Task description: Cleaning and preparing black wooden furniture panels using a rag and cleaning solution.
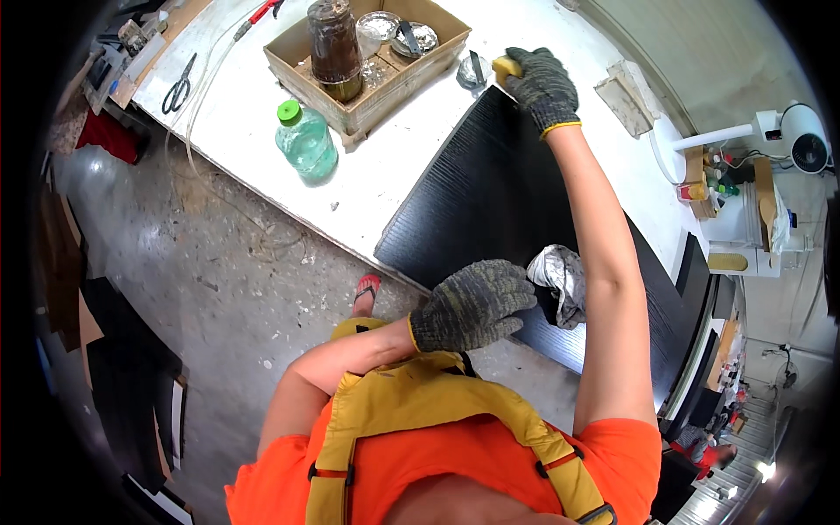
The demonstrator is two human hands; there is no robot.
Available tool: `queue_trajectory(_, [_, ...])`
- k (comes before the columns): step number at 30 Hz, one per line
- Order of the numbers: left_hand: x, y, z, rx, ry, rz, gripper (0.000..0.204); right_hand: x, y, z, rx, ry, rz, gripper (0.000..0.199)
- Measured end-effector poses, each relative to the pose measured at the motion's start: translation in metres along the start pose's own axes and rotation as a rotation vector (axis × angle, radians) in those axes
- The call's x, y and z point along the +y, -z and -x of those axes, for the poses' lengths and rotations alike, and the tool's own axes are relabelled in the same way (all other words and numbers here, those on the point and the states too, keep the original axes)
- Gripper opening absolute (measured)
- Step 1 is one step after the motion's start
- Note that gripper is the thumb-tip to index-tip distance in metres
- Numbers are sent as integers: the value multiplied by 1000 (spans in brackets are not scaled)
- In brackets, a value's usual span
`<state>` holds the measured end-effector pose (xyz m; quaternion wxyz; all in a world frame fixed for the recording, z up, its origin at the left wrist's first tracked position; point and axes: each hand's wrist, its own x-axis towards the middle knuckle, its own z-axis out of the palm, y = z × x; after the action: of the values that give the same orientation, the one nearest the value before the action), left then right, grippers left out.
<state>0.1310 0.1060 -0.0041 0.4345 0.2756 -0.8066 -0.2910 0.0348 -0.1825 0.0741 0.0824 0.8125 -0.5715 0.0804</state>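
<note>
Both my hands wear dark grey knit gloves. At the far end of a glossy black board [490,175], my right hand [544,86] is closed around a yellow sponge [506,70]. Its arm stretches over the right part of the board. My left hand [472,306] lies at the board's near edge, fingers extended and holding nothing visible. By its fingertips a crumpled grey-white rag [558,282] rests on the board. A small clear dish [473,72] with a dark blade-like tool in it sits just left of the sponge.
On the white table [367,201] stand a cardboard box [376,109] with a brown jar [334,52] and tins, and a green-capped bottle [306,144]. Scissors [179,85] and a hose lie at the left edge. A white fan [801,138] is at right. Black panels [131,376] lie lower left.
</note>
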Motion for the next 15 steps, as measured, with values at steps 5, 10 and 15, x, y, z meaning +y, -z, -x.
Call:
queue_trajectory(5, [7,7,-9,-70,-27,-10,33,20,0,15,216,19,-248,45])
queue_trajectory(10, [10,14,-19,-50,18,47,37,-7,-36,17,173,37,-166,35])
queue_trajectory(15, [19,16,-27,-92,82,-14,35,19,-3,55,-44,-72,-204,32])
